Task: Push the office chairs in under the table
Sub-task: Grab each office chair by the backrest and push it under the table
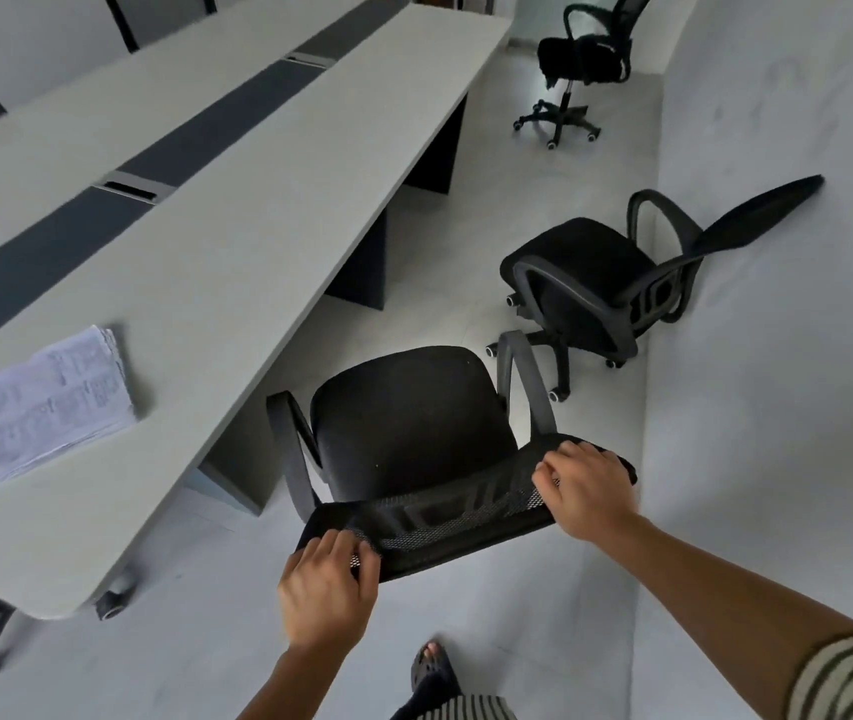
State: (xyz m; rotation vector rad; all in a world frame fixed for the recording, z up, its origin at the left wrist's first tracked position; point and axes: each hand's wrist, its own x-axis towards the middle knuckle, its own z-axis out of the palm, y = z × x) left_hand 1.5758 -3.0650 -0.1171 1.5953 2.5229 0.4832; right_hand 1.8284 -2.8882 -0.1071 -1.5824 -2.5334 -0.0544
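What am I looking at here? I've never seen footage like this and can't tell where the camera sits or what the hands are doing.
There is only one picture, taken by a wide-angle camera worn on a person's head, looking forward and down. No machine is involved, just two bare hands. The left hand and the right hand both grip the top of the mesh backrest of the nearest office chair, which faces the long pale table, its seat not yet under it. A stack of printed papers lies on the table. Two more chairs stand away from it: the middle chair near the wall and the far chair beyond.
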